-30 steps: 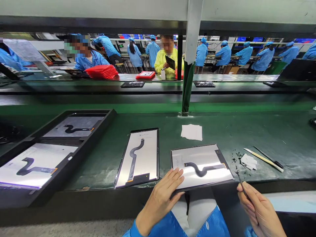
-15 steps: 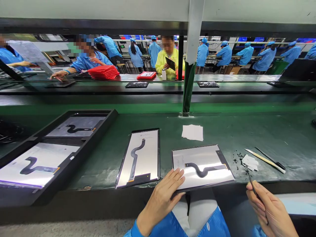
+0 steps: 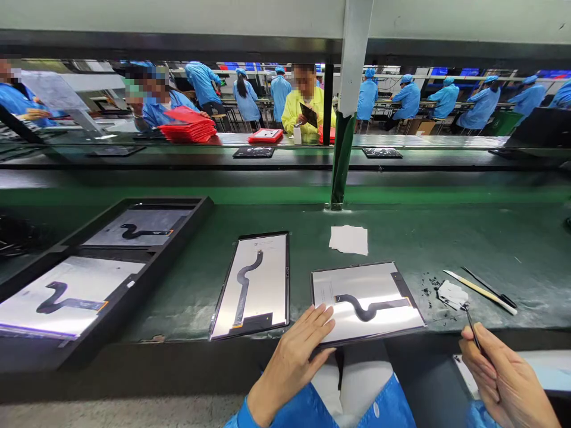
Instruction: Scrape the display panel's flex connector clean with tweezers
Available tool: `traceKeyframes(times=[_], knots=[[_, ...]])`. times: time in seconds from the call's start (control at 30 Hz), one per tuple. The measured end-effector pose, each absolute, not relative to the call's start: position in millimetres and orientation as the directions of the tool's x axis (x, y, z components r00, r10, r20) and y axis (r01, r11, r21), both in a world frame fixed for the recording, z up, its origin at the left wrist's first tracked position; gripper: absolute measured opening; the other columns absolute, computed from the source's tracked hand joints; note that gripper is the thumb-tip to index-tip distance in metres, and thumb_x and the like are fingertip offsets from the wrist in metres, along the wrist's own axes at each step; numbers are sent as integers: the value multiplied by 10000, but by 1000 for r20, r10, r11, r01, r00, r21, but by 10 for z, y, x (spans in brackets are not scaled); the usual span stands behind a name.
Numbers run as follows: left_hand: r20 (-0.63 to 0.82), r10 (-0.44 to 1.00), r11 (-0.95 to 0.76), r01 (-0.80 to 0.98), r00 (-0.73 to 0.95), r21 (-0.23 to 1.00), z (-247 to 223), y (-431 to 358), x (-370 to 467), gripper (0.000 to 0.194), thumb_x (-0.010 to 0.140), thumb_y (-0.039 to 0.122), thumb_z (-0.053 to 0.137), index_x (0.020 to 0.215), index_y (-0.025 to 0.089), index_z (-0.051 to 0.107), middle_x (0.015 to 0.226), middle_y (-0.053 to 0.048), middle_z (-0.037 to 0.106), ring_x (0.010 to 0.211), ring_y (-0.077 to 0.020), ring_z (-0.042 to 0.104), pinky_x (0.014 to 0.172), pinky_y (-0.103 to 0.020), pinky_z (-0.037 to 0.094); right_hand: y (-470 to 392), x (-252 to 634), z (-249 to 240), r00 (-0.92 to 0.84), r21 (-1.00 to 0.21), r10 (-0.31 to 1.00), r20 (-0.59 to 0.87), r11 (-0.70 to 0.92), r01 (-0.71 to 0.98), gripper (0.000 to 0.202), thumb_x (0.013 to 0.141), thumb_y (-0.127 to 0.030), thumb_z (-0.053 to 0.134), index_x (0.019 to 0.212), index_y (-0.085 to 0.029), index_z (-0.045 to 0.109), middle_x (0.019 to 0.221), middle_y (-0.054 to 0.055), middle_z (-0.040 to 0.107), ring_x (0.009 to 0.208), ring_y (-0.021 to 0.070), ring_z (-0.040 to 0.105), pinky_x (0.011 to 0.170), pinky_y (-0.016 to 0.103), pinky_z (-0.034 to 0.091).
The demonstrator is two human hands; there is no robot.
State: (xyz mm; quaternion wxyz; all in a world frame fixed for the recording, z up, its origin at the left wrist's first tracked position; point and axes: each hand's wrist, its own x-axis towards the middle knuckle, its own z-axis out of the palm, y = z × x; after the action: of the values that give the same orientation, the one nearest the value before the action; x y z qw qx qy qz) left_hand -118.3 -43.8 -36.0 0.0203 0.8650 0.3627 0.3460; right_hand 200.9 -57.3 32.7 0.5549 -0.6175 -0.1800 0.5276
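Observation:
A tablet display panel [image 3: 330, 324] with a silvery back and a dark curved flex cable [image 3: 366, 311] lies at the bench's front edge. My left hand [image 3: 297, 353] holds its near left corner, fingers on top and thumb by the front edge. In my right hand [image 3: 504, 371] is a thin dark tool that looks like tweezers [image 3: 473, 330], pinched between thumb and fingers. Its tip reaches the small white paper pieces [image 3: 452, 293], where tiny black bits [image 3: 430, 284] are scattered. Whether the tip grips anything is too small to tell.
A second display panel [image 3: 267, 279] lies left of the first. Further left, a black tray [image 3: 167, 252] holds more panels. White paper sheets [image 3: 348, 239] lie behind; a white stick-like tool [image 3: 479, 291] and a thin black tool [image 3: 486, 284] lie right. A post [image 3: 341, 160] rises at the back.
My right hand has shifted right with the tweezers, whose tip has moved to the right side of the white paper pieces. My left hand and the panel stay in place.

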Motion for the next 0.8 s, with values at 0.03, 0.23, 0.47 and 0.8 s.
traceKeyframes(times=[0.03,0.23,0.47,0.8], knots=[[584,642,-736,614,497,287,-361,-438,-1184,341,1035,209,459,1351,101,527,1360,-156,621,1353,-250,511,1092,-456,478,-566,1994,354,399,-870,792,-462,-319,-375,635,355,-614,937,695,-198,598,429,-102,362,368,30,239,259,110,232],[577,647,-735,608,498,300,-379,-435,-1189,347,1028,204,472,1356,104,523,1367,-159,615,1359,-251,504,1098,-457,471,-534,1959,466,433,-862,772,-466,-286,-418,570,324,-526,965,651,-188,642,425,-88,361,366,25,234,247,106,259],[582,647,-738,597,493,316,-388,-433,-1191,362,1018,192,490,1368,107,517,1371,-160,612,1356,-252,508,1103,-461,468,-522,2051,482,475,-869,756,-450,-249,-428,410,351,-323,946,612,-196,657,430,-75,336,379,36,223,243,120,240],[581,648,-735,603,492,310,-396,-438,-1193,353,1022,192,483,1362,106,521,1371,-158,612,1357,-252,506,1100,-459,472,-525,2135,447,496,-874,751,-436,-222,-432,399,378,-332,945,635,-194,673,435,-84,324,357,29,228,235,110,207]])
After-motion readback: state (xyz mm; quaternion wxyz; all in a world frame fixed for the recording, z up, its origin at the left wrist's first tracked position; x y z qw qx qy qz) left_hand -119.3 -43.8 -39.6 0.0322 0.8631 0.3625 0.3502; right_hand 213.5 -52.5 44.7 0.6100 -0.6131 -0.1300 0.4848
